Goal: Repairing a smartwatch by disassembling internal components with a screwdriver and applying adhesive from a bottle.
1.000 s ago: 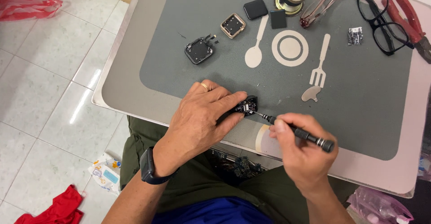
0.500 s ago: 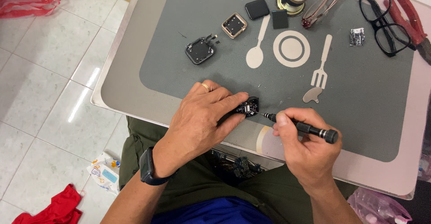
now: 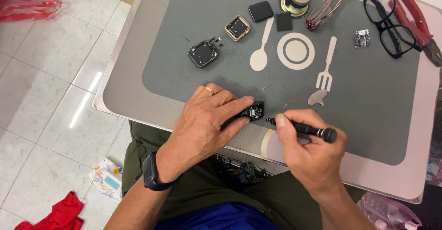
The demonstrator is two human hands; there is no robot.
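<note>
Black module [image 3: 251,112] pinched in left hand [image 3: 207,119], right hand [image 3: 308,147] pinching the screwdriver [image 3: 304,129]: keep tip square, module braced on the worktop [image 3: 138,87].

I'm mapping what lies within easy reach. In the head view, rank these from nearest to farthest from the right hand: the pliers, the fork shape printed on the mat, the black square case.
Measured from the right hand:
1. Fork shape, on the mat just beyond the hand.
2. Black square case, up and to the left.
3. Red-handled pliers, at the far right corner.
</note>
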